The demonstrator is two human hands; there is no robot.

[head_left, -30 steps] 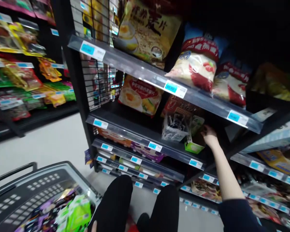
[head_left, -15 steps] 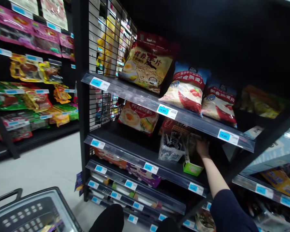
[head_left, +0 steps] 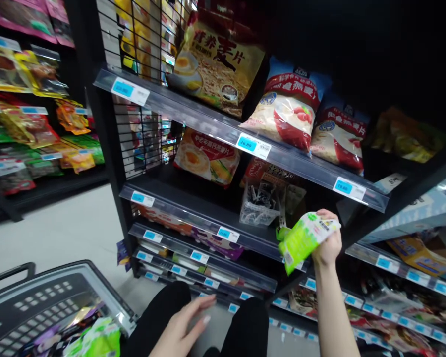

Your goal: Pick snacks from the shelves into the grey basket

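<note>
My right hand (head_left: 327,243) grips a green and white snack packet (head_left: 307,239), held tilted in front of the shelf edge. Behind it on the shelf, a green display box (head_left: 282,230) is partly hidden by the packet. Beside that box stands a clear plastic tub (head_left: 260,206) of small dark packets. My left hand (head_left: 188,327) is low at the bottom, over my knees, with thumb and fingers apart and nothing in it. To its left is a grey shopping basket (head_left: 29,297) holding green packets (head_left: 98,339) and purple ones.
On the upper shelf stand a yellow cereal bag (head_left: 217,64) and two oatmeal bags (head_left: 286,106). A shelf edge (head_left: 193,116) with price tags juts out over the lower level. A black wire grid (head_left: 144,124) closes the left side. More snack shelves (head_left: 33,119) stand farther left.
My right hand has come out of the shelf with a green and white packet in it. My left hand has entered at the bottom. The view has shifted, showing more of the basket.
</note>
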